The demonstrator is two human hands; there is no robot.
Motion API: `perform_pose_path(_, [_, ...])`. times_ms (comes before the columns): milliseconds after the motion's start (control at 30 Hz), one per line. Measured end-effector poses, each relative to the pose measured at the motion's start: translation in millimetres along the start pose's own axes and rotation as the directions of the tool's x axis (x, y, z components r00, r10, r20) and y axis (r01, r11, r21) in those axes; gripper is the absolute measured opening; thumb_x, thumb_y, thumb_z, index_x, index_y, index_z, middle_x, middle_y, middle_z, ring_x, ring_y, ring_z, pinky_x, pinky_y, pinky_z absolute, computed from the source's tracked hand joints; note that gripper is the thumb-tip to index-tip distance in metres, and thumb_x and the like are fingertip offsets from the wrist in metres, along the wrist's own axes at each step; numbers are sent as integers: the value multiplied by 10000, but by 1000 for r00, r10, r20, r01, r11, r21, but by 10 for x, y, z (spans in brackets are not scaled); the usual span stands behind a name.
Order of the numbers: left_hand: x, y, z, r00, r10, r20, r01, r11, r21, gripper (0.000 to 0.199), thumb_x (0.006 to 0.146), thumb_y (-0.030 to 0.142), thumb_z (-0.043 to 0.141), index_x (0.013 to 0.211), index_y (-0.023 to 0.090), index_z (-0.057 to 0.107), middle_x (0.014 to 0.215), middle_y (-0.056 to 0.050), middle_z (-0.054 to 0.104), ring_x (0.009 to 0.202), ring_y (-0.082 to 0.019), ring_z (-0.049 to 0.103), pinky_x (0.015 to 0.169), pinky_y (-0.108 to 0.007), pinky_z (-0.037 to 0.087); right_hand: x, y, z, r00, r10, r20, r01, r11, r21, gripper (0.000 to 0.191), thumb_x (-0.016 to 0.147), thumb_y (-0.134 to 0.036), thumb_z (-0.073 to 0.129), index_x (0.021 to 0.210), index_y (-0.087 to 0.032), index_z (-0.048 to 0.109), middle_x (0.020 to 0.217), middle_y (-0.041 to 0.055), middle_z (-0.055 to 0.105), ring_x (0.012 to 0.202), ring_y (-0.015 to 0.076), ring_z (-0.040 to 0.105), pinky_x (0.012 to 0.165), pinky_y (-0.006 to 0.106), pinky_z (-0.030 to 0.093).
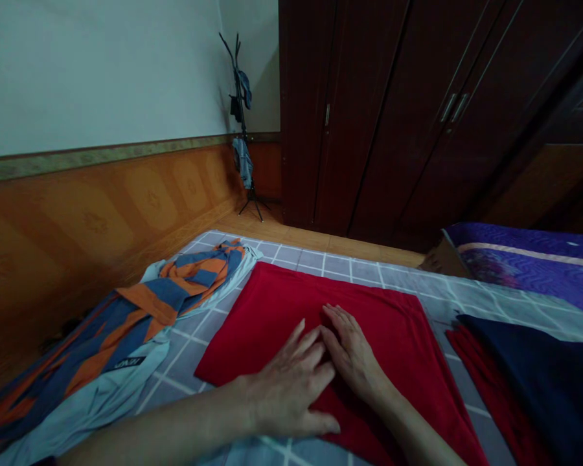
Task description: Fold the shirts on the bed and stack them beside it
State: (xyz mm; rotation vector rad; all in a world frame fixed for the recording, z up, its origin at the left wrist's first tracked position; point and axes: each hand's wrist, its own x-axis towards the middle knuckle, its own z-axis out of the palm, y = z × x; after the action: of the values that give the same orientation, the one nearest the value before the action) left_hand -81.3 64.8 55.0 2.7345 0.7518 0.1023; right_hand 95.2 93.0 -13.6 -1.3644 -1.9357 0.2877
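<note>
A red cloth [379, 323] lies spread flat on a bed with a grey checked sheet [179, 356]. My left hand [291, 382] rests on the cloth near its middle, fingers apart, with the thumb near the cloth's front edge. Beside it, my right hand [352, 353] lies on the same cloth with its fingers stretched forward. The fingertips of both hands come close together, and neither hand grips anything that shows.
Orange and blue striped clothing [146, 304] lies along the left side over pale garments [131, 388]. Folded dark blue cloth [539, 369] rests on red fabric [490, 382] at the right. Beyond stand a coat rack [243, 123], a dark wardrobe [359, 123] and purple bedding [529, 259].
</note>
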Motion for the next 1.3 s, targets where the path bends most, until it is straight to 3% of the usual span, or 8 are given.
perform_pose_path(100, [-122, 160, 10, 989, 147, -19, -143, 982, 119, 302, 880, 435, 554, 1011, 164, 576, 1067, -53, 592, 1044, -211, 525, 966, -352, 405, 17, 7, -13, 999, 12, 35, -13, 1000, 8, 436, 884, -329, 429, 1242, -122, 565, 1294, 162, 553, 1263, 282, 443, 1040, 512, 366])
perform_pose_path(233, [-264, 285, 29, 983, 185, -3, -175, 935, 309, 71, 896, 177, 516, 829, 163, 533, 795, -17, 540, 770, -174, 510, 684, -305, 456, 38, -52, -70, 985, 61, 161, -53, 997, -55, 481, 851, -336, 479, 1237, -63, 571, 1356, 190, 488, 1304, 306, 386, 1065, 507, 327])
perform_pose_path(433, [-315, 344, -24, 999, 35, 19, -39, 961, 275, 92, 859, 134, 546, 936, 177, 521, 921, -24, 552, 872, -185, 523, 821, -315, 474, 27, -365, -283, 974, 78, 211, -44, 986, -160, 446, 817, -263, 528, 1223, -88, 588, 1315, 181, 529, 1261, 316, 436, 1044, 490, 355])
perform_pose_path(667, [-296, 307, 33, 999, 10, 40, -19, 977, 211, 76, 854, 191, 554, 924, 181, 525, 955, -36, 591, 895, -195, 565, 803, -307, 499, -64, -613, -317, 974, 44, 224, 4, 977, -211, 449, 812, -221, 544, 1245, -109, 577, 1332, 178, 513, 1288, 321, 402, 1037, 491, 363])
perform_pose_path(800, [-290, 272, 22, 1000, -7, 30, 4, 994, 105, 114, 841, 257, 594, 922, 200, 538, 971, -11, 609, 912, -180, 584, 805, -283, 497, -97, -615, -183, 969, 81, 234, -27, 974, -224, 429, 835, -205, 520, 1243, -84, 579, 1331, 190, 508, 1287, 322, 400, 1035, 470, 376])
perform_pose_path(1033, [-180, 143, 121, 988, -134, -82, 138, 989, 49, 71, 916, 230, 510, 918, 198, 574, 918, -7, 626, 856, -156, 618, 768, -261, 496, -108, -379, -55, 997, 15, 70, 8, 951, -309, 357, 865, -173, 451, 1165, -83, 623, 1278, 172, 553, 1261, 300, 424, 1034, 450, 389])
perform_pose_path(1167, [-211, 71, 261, 973, -123, -196, 147, 983, 113, 367, 905, 363, 520, 1205, 151, 520, 1349, -127, 470, 1329, -281, 335, 1093, -446, 298, -123, -265, -16, 999, -13, 46, 29, 926, -376, 365, 874, -146, 405, 1150, -68, 629, 1259, 180, 567, 1254, 294, 434, 1031, 439, 394])
perform_pose_path(1300, [-362, 15, 258, 978, -200, -55, 204, 976, 76, 730, 911, 485, 454, 1482, 154, 141, 1548, -154, 105, 1422, -304, 43, 1136, -532, 152, -146, -241, 21, 998, -47, 34, 57, 906, -420, 384, 881, -190, 415, 1186, -55, 606, 1286, 193, 545, 1279, 309, 404, 1027, 457, 392])
